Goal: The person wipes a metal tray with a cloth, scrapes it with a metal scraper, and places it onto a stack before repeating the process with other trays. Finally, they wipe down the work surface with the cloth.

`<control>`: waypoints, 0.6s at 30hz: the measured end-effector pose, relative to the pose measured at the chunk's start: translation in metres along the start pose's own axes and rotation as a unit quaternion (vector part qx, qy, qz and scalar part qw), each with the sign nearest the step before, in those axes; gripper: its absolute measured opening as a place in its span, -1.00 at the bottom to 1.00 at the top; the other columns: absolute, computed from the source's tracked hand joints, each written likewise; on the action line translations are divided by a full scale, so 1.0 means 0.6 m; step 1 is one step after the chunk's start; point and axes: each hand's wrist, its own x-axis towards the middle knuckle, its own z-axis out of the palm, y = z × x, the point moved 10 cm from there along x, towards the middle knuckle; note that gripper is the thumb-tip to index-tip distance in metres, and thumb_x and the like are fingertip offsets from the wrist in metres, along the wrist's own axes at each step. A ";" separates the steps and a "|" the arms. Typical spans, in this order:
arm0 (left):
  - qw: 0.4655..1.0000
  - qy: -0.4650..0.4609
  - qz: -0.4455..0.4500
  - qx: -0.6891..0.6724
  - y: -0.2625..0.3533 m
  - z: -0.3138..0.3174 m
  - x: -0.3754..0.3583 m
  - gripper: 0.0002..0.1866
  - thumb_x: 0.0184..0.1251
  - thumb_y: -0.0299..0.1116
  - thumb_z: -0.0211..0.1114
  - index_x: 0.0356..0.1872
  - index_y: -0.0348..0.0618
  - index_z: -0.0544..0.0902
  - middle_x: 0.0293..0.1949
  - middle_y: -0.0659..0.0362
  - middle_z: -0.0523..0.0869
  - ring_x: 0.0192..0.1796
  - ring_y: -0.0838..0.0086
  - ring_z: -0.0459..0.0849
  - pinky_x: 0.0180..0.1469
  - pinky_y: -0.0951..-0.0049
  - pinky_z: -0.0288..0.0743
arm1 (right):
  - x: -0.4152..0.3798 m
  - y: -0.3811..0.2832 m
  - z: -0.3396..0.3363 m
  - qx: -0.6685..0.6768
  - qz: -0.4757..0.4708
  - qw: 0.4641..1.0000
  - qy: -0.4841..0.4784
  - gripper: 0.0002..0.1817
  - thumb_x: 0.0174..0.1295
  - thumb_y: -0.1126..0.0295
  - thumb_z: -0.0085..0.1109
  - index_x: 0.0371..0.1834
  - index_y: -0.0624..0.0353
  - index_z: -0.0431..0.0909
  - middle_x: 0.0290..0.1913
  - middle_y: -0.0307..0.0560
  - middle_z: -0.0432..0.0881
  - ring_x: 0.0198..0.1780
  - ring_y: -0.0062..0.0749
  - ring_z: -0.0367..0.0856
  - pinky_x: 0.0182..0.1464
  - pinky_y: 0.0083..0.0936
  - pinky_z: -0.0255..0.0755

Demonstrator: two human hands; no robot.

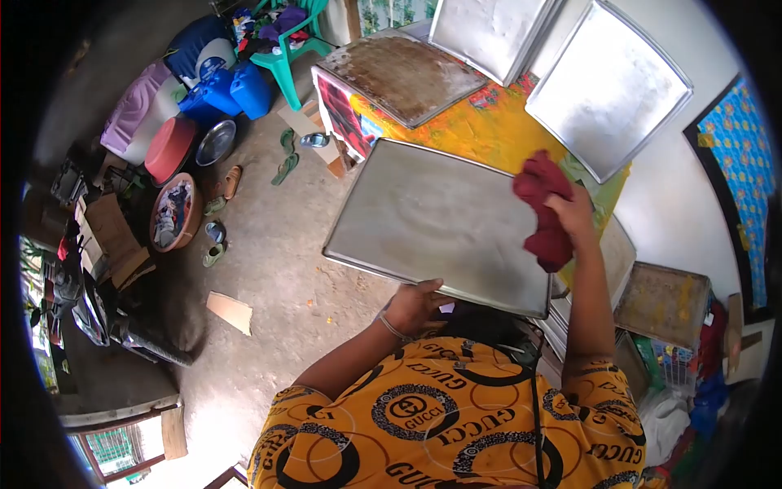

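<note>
A rectangular metal tray with a raised rim is held out in front of my body. My left hand grips its near edge from below, thumb over the rim. In my right hand is a bunched dark red cloth, at the tray's right end. Beyond it, a brown-stained tray lies on a table with a yellow patterned cover. Two shinier trays, one at the back and another at the right, lean against the wall.
More trays rest on a crate at the right. Across the floor at the left are sandals, a basin of clothes, a red tub, blue jugs and a cardboard piece. A green chair stands at the back.
</note>
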 end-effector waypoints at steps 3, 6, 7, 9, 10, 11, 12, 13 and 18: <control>0.992 -0.012 0.123 0.020 0.032 0.006 0.006 -0.57 0.24 -0.34 0.22 0.11 -0.22 0.40 0.01 0.04 0.58 0.08 0.22 0.58 0.12 0.14 0.48 | -0.063 0.136 -0.114 0.035 0.090 0.987 0.128 -0.61 -0.05 0.38 0.23 -0.10 0.31 0.62 -0.33 -0.12 0.67 -0.32 -0.51 0.60 -0.22 -0.50 0.48; 0.989 -0.016 0.149 0.007 0.064 0.016 -0.013 -0.56 0.21 -0.39 0.20 0.11 -0.31 0.39 -0.01 0.01 0.59 0.02 0.19 0.62 0.07 0.20 0.56 | -0.126 0.258 -0.156 -0.019 0.153 0.976 0.152 -0.60 0.01 0.36 0.26 -0.05 0.28 0.60 -0.29 -0.08 0.68 -0.29 -0.45 0.62 -0.20 -0.46 0.49; 0.985 -0.008 0.168 0.024 0.081 0.022 -0.024 -0.57 0.20 -0.40 0.19 0.09 -0.32 0.39 -0.02 0.00 0.59 0.00 0.18 0.63 0.04 0.19 0.59 | -0.140 0.264 -0.148 -0.023 0.147 0.980 0.132 -0.59 0.01 0.35 0.27 -0.04 0.27 0.60 -0.29 -0.09 0.68 -0.29 -0.45 0.62 -0.18 -0.45 0.48; 0.976 0.005 0.210 0.059 0.122 0.029 -0.047 -0.58 0.18 -0.40 0.18 0.07 -0.34 0.41 -0.04 -0.02 0.60 -0.05 0.16 0.66 -0.01 0.16 0.63 | -0.158 0.268 -0.129 -0.031 0.131 0.986 0.095 -0.58 0.03 0.32 0.30 -0.02 0.24 0.59 -0.28 -0.10 0.68 -0.27 -0.46 0.62 -0.16 -0.44 0.48; 0.975 -0.005 0.215 0.059 0.142 0.046 -0.064 -0.60 0.18 -0.42 0.16 0.04 -0.38 0.40 -0.07 -0.06 0.60 -0.10 0.11 0.68 -0.06 0.13 0.65 | -0.162 0.271 -0.111 0.024 0.178 0.983 0.048 -0.47 0.03 0.29 0.32 0.12 0.18 0.51 -0.01 0.06 0.60 0.05 -0.30 0.56 0.10 -0.35 0.40; 0.974 -0.014 0.220 0.059 0.162 0.061 -0.084 -0.61 0.17 -0.45 0.15 0.02 -0.42 0.39 -0.10 -0.10 0.61 -0.15 0.06 0.69 -0.11 0.10 0.68 | -0.166 0.249 -0.121 -0.123 0.163 0.977 0.066 -0.43 0.02 0.30 0.32 0.16 0.16 0.47 0.10 0.09 0.50 0.16 -0.25 0.46 0.18 -0.30 0.32; 0.975 -0.005 0.215 0.052 0.176 0.064 -0.099 -0.62 0.16 -0.45 0.14 -0.01 -0.44 0.40 -0.16 -0.14 0.63 -0.22 0.04 0.71 -0.13 0.10 0.69 | -0.170 0.200 -0.122 -0.267 0.146 0.949 0.081 -0.38 0.00 0.31 0.33 0.21 0.14 0.43 0.20 0.13 0.41 0.27 -0.20 0.35 0.26 -0.24 0.23; 0.978 0.008 0.198 0.065 0.187 0.062 -0.111 -0.65 0.18 -0.43 0.12 -0.04 -0.44 0.42 -0.18 -0.15 0.65 -0.23 0.01 0.71 -0.10 0.10 0.68 | -0.173 0.147 -0.122 -0.406 0.127 0.900 0.095 -0.33 -0.01 0.31 0.33 0.25 0.12 0.39 0.30 0.17 0.32 0.38 -0.14 0.25 0.34 -0.19 0.15; 0.987 0.032 0.133 0.087 0.232 0.064 -0.169 -0.60 0.27 -0.29 -0.01 -0.07 -0.50 0.47 -0.26 -0.21 0.69 -0.22 -0.02 0.71 -0.05 0.04 0.60 | -0.186 -0.054 -0.018 -0.129 -0.118 0.981 -0.078 -0.26 -0.10 0.31 0.41 0.25 0.09 0.38 0.35 0.14 0.23 0.45 -0.09 0.09 0.44 0.00 -0.11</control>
